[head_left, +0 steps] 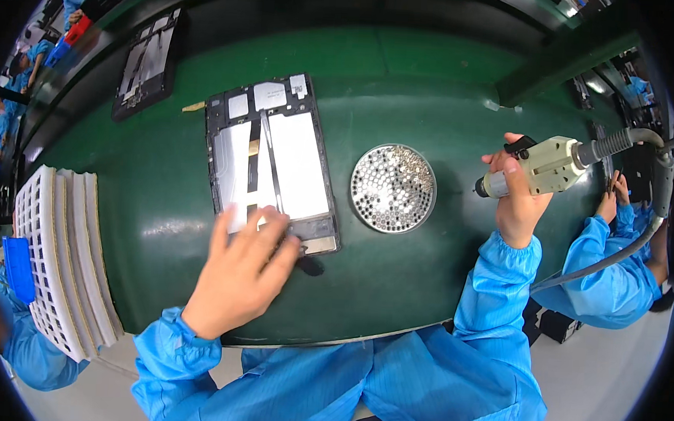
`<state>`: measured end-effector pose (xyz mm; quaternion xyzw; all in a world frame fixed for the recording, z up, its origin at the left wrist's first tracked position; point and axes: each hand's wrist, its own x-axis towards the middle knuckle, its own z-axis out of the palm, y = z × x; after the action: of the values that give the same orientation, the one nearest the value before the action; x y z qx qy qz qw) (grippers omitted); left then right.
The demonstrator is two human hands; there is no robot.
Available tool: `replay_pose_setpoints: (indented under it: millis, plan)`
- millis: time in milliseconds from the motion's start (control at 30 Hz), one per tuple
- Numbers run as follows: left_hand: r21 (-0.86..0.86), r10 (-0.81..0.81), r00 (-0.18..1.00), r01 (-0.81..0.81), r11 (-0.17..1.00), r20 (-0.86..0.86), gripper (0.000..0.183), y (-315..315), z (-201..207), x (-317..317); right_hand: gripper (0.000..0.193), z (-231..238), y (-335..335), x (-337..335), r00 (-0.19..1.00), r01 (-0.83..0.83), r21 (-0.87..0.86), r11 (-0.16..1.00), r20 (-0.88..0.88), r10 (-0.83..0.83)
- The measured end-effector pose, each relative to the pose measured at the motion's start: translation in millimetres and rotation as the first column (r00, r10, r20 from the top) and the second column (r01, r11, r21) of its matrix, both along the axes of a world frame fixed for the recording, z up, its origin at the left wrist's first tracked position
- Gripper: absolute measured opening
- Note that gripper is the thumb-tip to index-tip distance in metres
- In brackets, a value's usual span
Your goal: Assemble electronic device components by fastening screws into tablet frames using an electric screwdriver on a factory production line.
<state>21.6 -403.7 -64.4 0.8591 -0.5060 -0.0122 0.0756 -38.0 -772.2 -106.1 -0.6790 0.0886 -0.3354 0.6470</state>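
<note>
An opened tablet, its silvery-white battery panels and dark ribbon strips exposed, lies on the green bench mat. Over its lower end rests my left hand, fingers spread, fingertips at the panel's bottom edge; part of that end is hidden beneath them. My right hand is wrapped round a pale green electric screwdriver, held above the mat with its dark tip pointing left. Between the two hands sits a round metal dish of small screws, some dark and some brassy.
A second opened tablet lies at the far left. White perforated trays stand stacked at the left edge, a blue piece on them. The screwdriver's grey cable loops down at the right. A green post rises behind. Co-workers sit either side.
</note>
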Motion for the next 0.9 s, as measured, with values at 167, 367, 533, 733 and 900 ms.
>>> replay_pose_setpoints:
  millis: [167,367,533,733,900]
  plan:
    - [-0.198,-0.362,0.921,0.385,0.902,0.14,0.019,-9.3,-26.6,5.2,0.034,7.0,8.1,4.7,1.0,-0.023,-0.02,1.0,0.001,0.023]
    - [-0.387,-0.309,0.944,0.33,0.861,0.117,0.024,-9.8,-37.3,11.4,0.034,9.1,13.6,4.4,1.0,-0.019,-0.025,0.999,0.014,0.019]
    - [-0.448,-0.138,0.984,0.175,0.877,0.113,0.028,-19.8,-49.2,5.8,0.036,9.1,16.5,6.7,0.999,-0.046,-0.037,0.998,0.022,0.047]
    - [-0.428,-0.171,0.979,0.201,0.881,0.108,0.028,-20.7,-47.4,4.4,0.04,9.1,18.4,8.0,0.998,-0.056,-0.051,0.997,0.038,0.058]
    - [-0.384,-0.134,0.978,0.186,0.904,0.158,0.026,-21.7,-46.2,-0.4,0.043,17.5,20.1,6.9,1.0,-0.022,-0.075,0.997,-0.019,0.02]
